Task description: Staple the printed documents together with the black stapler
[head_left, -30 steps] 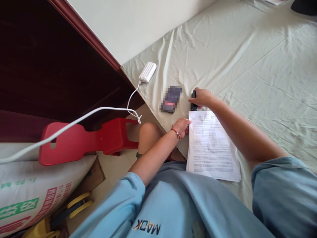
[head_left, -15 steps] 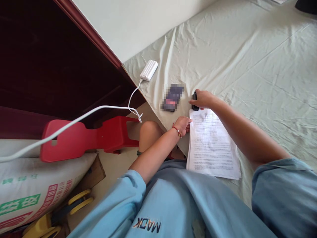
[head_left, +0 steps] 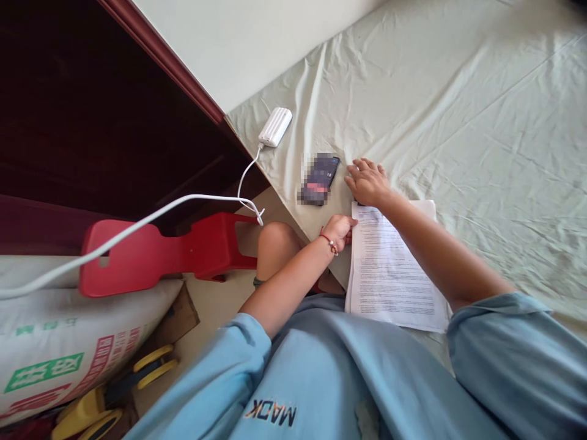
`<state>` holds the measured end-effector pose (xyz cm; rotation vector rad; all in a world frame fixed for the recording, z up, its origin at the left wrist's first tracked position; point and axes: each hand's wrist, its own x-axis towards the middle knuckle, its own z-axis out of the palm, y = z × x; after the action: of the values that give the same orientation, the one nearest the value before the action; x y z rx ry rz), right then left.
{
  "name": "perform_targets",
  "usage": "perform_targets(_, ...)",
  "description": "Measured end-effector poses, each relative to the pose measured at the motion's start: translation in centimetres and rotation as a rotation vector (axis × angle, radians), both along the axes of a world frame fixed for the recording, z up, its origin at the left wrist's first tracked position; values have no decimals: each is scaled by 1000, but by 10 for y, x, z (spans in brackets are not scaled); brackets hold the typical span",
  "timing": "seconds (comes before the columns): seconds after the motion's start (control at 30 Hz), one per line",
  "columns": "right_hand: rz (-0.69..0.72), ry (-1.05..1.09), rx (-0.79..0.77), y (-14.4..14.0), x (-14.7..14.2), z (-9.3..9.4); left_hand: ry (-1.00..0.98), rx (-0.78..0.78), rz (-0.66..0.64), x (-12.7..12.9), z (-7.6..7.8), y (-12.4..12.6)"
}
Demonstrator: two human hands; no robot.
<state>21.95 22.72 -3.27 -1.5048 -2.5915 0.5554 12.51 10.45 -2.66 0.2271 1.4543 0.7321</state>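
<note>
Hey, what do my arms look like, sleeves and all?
Your left arm has a loose light-blue short sleeve and, at the wrist, a thin red bracelet with small beads. Your right arm has a matching sleeve; no wristband shows.

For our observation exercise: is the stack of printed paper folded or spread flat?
Spread flat: the stack of paper lies on the cloth, lines of print showing, no fold visible.

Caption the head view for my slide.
Left hand touching a paper stack, right hand by its top edge, phone nearby.
</note>
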Motion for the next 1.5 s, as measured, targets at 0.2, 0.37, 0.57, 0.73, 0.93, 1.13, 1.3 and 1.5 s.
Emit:
perform_targets(0.2, 13, -11, 12, -2, 1, -1, 35, 66, -10, 4, 1, -6)
perform_targets(0.37, 16, 5, -27, 9, 4, 0, 65, 125, -46, 5, -5, -9)
perform_targets(0.57, -61, -43, -54, 39, 8, 1, 71, 121, -44, 6, -4, -8)
perform_targets(0.73, -191, 58, 78, 36, 18, 25, 6, 180, -40, 4, 0, -16)
perform_targets(0.93, -72, 161, 219, -37, 68, 56, -144, 360, -12, -12, -2, -30)
perform_targets(1.13, 45, 191, -67, -74, 118, 44, -254, 510, -8, -16, -2, -32)
perform_targets(1.3, -162, 367, -98, -75, 128, 44, -277, 516, -80, -17, -2, -46)
perform_targets(1.5, -155, 361, -156, -74, 126, 30, -130, 468, -350, -31, -11, -74)
